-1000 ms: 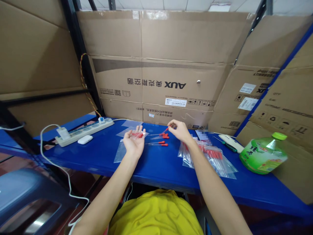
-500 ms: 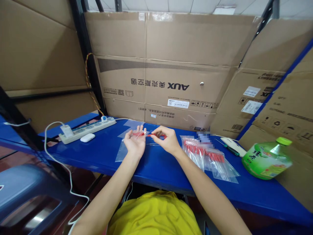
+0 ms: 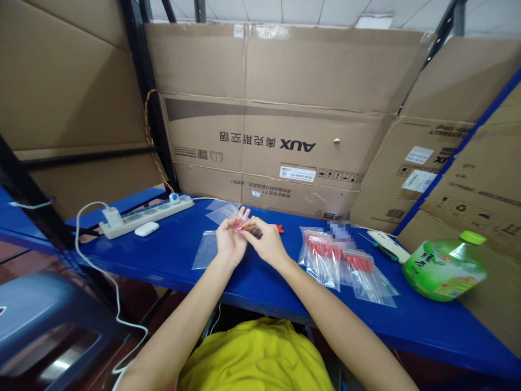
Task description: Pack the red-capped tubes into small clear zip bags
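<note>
My left hand (image 3: pixel 230 242) is turned palm up, its thumb and fingers closed on a clear zip bag (image 3: pixel 236 220) with red showing inside. My right hand (image 3: pixel 265 242) meets it at the bag, thumb and fingertips pinched around a small red piece (image 3: pixel 239 228), mostly hidden by the fingers. Several loose red pieces (image 3: pixel 280 228) lie on the blue table (image 3: pixel 260 279) just behind my right hand. Flat clear bags (image 3: pixel 205 251) rest beside and behind my left hand.
To the right lie filled bags of red pieces (image 3: pixel 325 251), a green-handled tool (image 3: pixel 385 250) and a large green bottle (image 3: pixel 444 266). A power strip (image 3: pixel 146 217) and a white case (image 3: pixel 146 229) are on the left. Cardboard panels (image 3: pixel 285 70) wall the back.
My right hand has moved left, bringing the red piece up to the bag in my left hand. Loose red pieces behind it are now more exposed.
</note>
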Tool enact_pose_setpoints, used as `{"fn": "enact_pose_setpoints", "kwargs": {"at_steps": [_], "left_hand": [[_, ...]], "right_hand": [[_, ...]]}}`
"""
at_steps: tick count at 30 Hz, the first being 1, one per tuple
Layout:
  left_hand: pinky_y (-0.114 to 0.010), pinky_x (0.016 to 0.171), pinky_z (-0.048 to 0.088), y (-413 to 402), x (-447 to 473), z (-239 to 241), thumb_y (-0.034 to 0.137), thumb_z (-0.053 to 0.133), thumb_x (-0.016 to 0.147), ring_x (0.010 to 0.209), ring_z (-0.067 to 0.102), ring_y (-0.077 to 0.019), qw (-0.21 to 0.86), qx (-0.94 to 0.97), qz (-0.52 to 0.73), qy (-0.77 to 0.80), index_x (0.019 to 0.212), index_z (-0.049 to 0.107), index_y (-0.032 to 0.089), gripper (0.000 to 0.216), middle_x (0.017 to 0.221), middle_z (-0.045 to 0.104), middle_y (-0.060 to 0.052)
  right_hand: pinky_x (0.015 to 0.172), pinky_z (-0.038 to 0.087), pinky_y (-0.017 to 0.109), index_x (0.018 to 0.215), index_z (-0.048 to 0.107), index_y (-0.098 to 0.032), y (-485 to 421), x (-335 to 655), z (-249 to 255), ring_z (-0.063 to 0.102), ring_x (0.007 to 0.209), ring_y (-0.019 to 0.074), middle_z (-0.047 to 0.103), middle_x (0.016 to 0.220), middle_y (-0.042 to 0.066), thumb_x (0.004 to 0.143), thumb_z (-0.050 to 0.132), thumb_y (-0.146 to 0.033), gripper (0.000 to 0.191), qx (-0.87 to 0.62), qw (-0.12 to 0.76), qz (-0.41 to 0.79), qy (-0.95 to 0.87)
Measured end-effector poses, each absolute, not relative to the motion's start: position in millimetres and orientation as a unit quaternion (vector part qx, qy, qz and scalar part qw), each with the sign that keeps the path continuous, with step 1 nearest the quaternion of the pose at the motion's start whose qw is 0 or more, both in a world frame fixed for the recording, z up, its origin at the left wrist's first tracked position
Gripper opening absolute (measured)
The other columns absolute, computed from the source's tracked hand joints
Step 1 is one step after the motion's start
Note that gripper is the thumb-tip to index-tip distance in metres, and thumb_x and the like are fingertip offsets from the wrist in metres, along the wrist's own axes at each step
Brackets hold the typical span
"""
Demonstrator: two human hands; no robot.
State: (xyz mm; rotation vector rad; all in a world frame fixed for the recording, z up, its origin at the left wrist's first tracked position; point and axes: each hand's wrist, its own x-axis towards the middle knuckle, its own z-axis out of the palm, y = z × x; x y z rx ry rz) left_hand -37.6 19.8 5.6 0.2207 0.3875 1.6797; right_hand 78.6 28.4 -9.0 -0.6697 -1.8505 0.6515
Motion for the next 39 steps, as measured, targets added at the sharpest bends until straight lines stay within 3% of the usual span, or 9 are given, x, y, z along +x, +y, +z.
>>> {"fn": "enact_pose_setpoints", "kwargs": {"at_steps": [6,14,21,27,30,33,39], "left_hand": [[-0.036,0.104,0.06,21,-39,4,0.008,0.05,0.077,0.122,0.072,-0.0264,0.672,0.134,0.706,0.177,0.133,0.066,0.009,0.058,0.127,0.074,-0.018],[-0.038,0.105,0.059,21,-36,2,0.006,0.051,0.073,0.114,0.074,-0.0256,0.689,0.149,0.685,0.183,0.139,0.064,0.012,0.067,0.126,0.074,-0.016],[-0.036,0.099,0.061,17,-37,6,0.007,0.05,0.072,0.096,0.077,-0.0228,0.711,0.168,0.664,0.158,0.133,0.066,0.008,0.063,0.118,0.075,-0.018],[-0.042,0.108,0.057,16,-34,7,0.006,0.052,0.072,0.111,0.075,-0.0275,0.703,0.165,0.673,0.163,0.133,0.067,0.01,0.063,0.124,0.075,-0.018],[-0.042,0.111,0.055,16,-35,7,0.008,0.053,0.075,0.123,0.071,-0.0292,0.695,0.159,0.681,0.169,0.134,0.066,0.009,0.06,0.132,0.073,-0.019],[-0.039,0.111,0.056,18,-37,6,0.01,0.052,0.079,0.127,0.069,-0.0277,0.691,0.154,0.684,0.178,0.135,0.066,0.008,0.057,0.134,0.072,-0.018],[-0.033,0.106,0.058,22,-40,4,0.01,0.051,0.08,0.122,0.073,-0.0248,0.696,0.14,0.679,0.187,0.136,0.065,0.005,0.058,0.127,0.076,-0.018]], "right_hand": [[0.071,0.051,0.028,0.081,0.063,-0.023,27,78,-8,0.065,0.068,0.0166,0.074,0.079,0.0,0.093,0.072,-0.042,0.024,-0.345,0.536,0.221,-0.738],[0.069,0.043,0.027,0.082,0.064,-0.024,25,76,-13,0.066,0.072,0.0171,0.075,0.082,-0.002,0.093,0.071,-0.028,0.014,-0.421,0.503,0.113,-0.747],[0.066,0.04,0.026,0.083,0.064,-0.024,19,77,-7,0.068,0.073,0.0175,0.075,0.082,-0.002,0.093,0.072,-0.031,0.015,-0.467,0.484,0.061,-0.738],[0.066,0.042,0.026,0.078,0.067,-0.024,26,77,-9,0.066,0.068,0.0171,0.073,0.073,-0.002,0.09,0.075,-0.031,0.016,-0.461,0.5,0.107,-0.725],[0.071,0.048,0.027,0.088,0.074,-0.024,26,76,-10,0.068,0.074,0.0172,0.076,0.084,-0.001,0.093,0.071,-0.026,0.006,-0.396,0.512,0.128,-0.751],[0.078,0.051,0.029,0.101,0.078,-0.025,21,77,-11,0.07,0.085,0.0179,0.079,0.1,0.001,0.096,0.064,-0.023,0.014,-0.319,0.504,0.122,-0.794],[0.082,0.053,0.031,0.11,0.078,-0.026,17,77,-12,0.07,0.093,0.0203,0.077,0.11,0.003,0.092,0.076,-0.029,0.019,-0.312,0.475,0.089,-0.818]]}}
